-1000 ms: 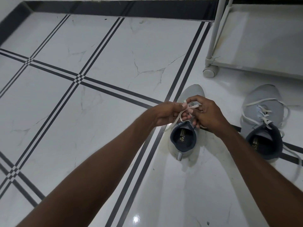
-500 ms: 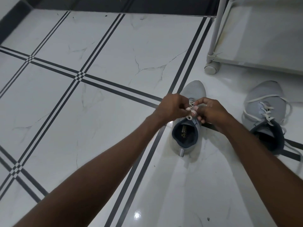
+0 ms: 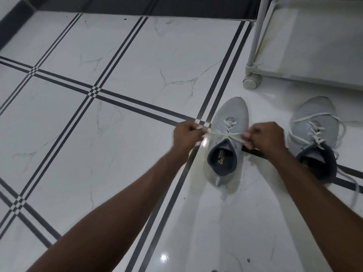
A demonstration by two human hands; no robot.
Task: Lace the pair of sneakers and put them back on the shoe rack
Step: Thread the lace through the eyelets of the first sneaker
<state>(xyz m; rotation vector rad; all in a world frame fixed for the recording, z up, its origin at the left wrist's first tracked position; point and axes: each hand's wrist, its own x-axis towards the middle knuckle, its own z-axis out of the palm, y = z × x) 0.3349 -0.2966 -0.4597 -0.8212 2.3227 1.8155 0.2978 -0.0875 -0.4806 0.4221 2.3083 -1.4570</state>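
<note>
Two grey sneakers stand on the white tiled floor, toes pointing away from me. The left sneaker [image 3: 229,122] has white laces crossed up its front. My left hand [image 3: 186,134] grips one end of its lace [image 3: 222,133] out to the shoe's left. My right hand [image 3: 265,135] grips the other end at the shoe's right, so the lace runs taut across the tongue. The right sneaker [image 3: 312,122] sits apart to the right, its white laces loose and trailing on the floor.
A white shoe rack [image 3: 306,75] on casters stands at the upper right, its corner wheel [image 3: 252,81] just beyond the left sneaker's toe. A dark skirting band runs along the wall at the top. Black stripe lines cross the floor tiles.
My hands were together over the left sneaker's tongue, working the lace. They have now moved apart sideways and drawn the lace tight.
</note>
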